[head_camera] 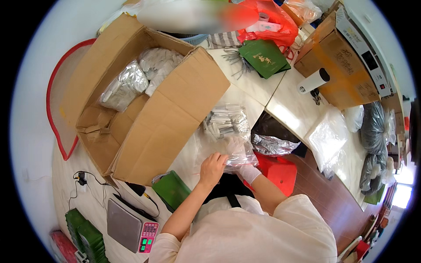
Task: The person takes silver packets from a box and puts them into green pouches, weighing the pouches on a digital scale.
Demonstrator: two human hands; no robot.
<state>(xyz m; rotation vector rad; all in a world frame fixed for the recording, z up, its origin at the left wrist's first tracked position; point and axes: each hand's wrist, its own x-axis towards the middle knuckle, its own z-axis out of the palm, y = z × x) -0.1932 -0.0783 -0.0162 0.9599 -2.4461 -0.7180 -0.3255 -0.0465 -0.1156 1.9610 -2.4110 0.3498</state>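
Note:
A clear zip-top plastic bag (210, 144) lies on the marble-look table in front of me, its mouth towards my body. Many small white packets (225, 120) fill its far end. My left hand (213, 167) is bare and pinches the bag's edge near the red zip line. My right hand (238, 151) wears a thin white glove and reaches through the mouth into the bag. Its fingers are blurred by the plastic, short of the packets, and I cannot tell whether they hold anything.
A large open cardboard box (167, 128) with plastic-wrapped bundles (125, 87) stands left. A digital scale (125, 223) lies nearer me. Green pouches (264, 59) and a white tumbler (312, 81) are beyond. Right are a red stool (279, 176), silver foil (274, 144) and clear plastic bags (329, 131).

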